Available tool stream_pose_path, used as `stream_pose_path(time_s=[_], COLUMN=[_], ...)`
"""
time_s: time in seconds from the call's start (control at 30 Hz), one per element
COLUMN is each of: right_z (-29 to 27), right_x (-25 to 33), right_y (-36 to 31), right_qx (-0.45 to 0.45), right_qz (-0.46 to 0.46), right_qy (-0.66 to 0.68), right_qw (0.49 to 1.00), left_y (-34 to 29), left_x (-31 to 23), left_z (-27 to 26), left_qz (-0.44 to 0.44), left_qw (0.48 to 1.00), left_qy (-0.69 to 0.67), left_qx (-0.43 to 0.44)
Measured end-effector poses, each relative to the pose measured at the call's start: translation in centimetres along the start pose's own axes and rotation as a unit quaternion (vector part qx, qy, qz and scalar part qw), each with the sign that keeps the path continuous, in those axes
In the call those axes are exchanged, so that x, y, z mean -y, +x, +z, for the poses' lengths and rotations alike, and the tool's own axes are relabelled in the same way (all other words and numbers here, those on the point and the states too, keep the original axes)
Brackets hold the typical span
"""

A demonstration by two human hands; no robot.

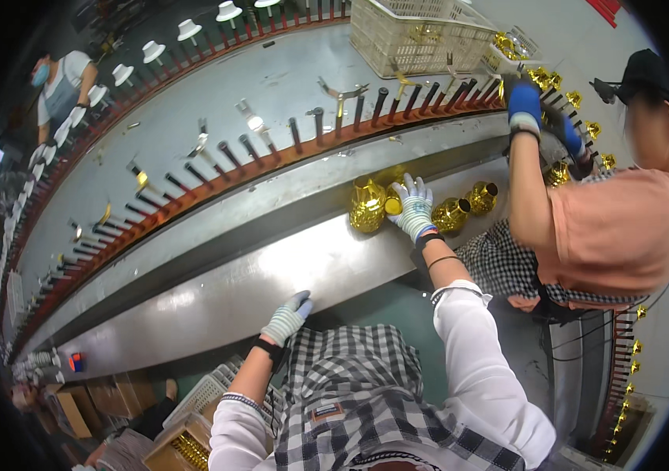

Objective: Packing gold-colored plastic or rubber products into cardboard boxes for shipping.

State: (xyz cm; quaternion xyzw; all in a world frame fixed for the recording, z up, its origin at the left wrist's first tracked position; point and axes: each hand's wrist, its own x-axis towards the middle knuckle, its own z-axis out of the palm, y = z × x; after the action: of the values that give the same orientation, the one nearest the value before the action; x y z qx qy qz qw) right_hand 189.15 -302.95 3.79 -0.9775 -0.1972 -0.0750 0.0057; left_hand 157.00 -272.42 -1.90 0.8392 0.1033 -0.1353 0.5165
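Both hands are gloved in striped knit. At centre frame, the right hand (413, 206) is laid with fingers spread over a gold vase-shaped piece (367, 206) and a small gold cap (392, 206), touching them; whether anything is gripped cannot be told. Lower, left of centre, the left hand (287, 317) is loosely curled and holds nothing, resting at the near edge of the steel bench (216, 290), well apart from the gold pieces. Just right of the right hand, two further gold pieces (468, 206) lie on their sides. Beyond the bench, a curved orange rail of dark pegs (271, 153) runs from lower left to upper right. A white mesh crate (417, 35) stands at upper centre. At the right, a co-worker's blue-gloved hand (524, 102) is raised over the pegs. Bare steel is seen on the bench to the left of the gold pieces.
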Motion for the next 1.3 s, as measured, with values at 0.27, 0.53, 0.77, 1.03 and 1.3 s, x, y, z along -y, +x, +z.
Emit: stream_pose_path(time_s=[0.27, 0.53, 0.77, 1.03, 1.3], right_z=[-1.5, -4.7, -4.7, -4.7, -10.0], right_x=[-3.5, -3.1, 1.8, 7.6, 11.0], right_y=[-5.0, -8.8, -15.3, -17.9, -14.8], right_qx=[-0.081, 0.06, 0.146, 0.14, 0.159], right_qz=[0.109, 0.149, 0.179, 0.044, -0.088], right_qy=[0.315, 0.575, 0.661, 0.479, 0.442], right_qw=[0.939, 0.803, 0.713, 0.866, 0.878], left_y=[6.3, 12.6, 5.8, -2.4, -7.9], left_x=[-5.7, -14.7, -12.6, -6.6, 5.5], left_z=[9.1, 10.5, 8.3, 5.5, 10.2], left_qz=[0.084, 0.074, 0.162, 0.132, -0.067], left_qw=[0.978, 0.973, 0.978, 0.973, 0.866], left_qy=[-0.177, -0.21, -0.061, -0.049, -0.374], left_qx=[-0.067, -0.056, -0.121, -0.184, -0.326])
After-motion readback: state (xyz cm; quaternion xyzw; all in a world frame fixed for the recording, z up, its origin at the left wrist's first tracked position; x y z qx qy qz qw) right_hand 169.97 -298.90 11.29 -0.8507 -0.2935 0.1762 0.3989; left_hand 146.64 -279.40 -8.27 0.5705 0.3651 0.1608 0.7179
